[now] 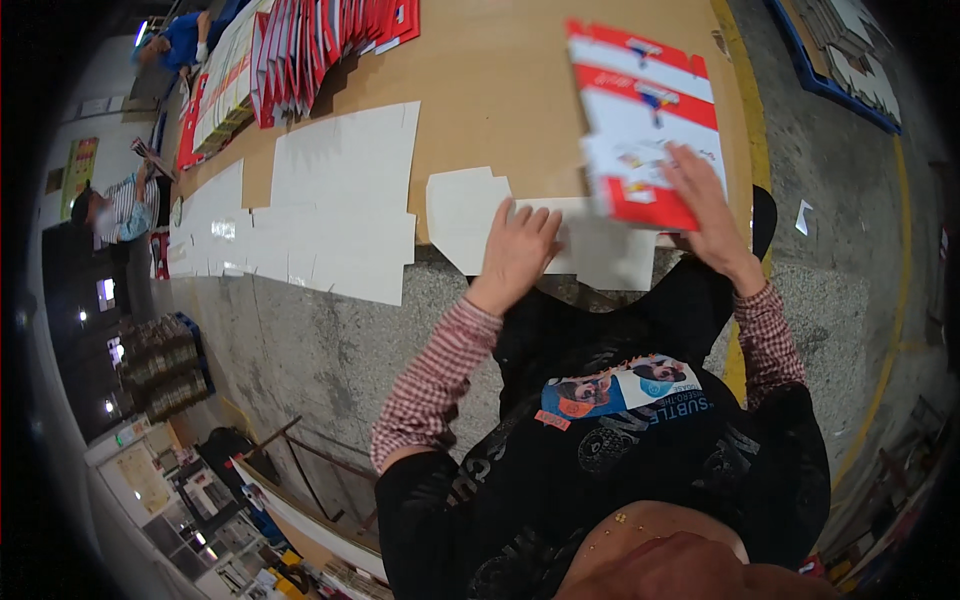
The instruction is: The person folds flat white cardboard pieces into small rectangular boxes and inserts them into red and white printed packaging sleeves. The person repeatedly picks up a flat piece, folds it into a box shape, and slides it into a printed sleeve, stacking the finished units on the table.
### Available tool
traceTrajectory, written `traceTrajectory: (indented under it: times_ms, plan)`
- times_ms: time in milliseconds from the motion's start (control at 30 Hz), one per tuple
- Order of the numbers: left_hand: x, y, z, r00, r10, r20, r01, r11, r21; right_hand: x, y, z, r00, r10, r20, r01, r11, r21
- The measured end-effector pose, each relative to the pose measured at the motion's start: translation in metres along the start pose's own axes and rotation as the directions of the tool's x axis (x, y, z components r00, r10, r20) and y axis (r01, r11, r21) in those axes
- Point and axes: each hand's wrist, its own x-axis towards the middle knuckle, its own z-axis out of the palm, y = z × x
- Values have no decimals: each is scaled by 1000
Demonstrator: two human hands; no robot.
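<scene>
Left hand (517,252) lay flat, fingers spread, on the white die-cut sheet (540,235) at the brown table (500,90) edge. Right hand (712,215) pinched the red-and-white carton blank (645,120) just above that sheet; keeping it square probably mattered.

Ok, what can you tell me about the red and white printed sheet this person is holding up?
The red and white printed sheet looks like a flat, unfolded carton blank of thin card: white panels with red bands and small coloured pictures, notched tabs along its top edge. It is slightly blurred. It is held tilted over the brown table, its lower edge above a plain white blank. The right hand grips its lower right part; the left hand rests flat on the white blank beside it.
</scene>
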Motion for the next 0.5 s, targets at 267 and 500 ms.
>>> traceTrajectory:
  times_ms: [267, 500]
  plan:
    - [12, 19, -16, 991, 131, 26, -133, 986, 97, 0, 4, 19, 999, -8, 43, 19, 968, -250]
    - [65, -40, -53, 957, 211, 199, -80, 852, -517, -9, 20, 16, 984, -5, -178, 14, 998, 54]
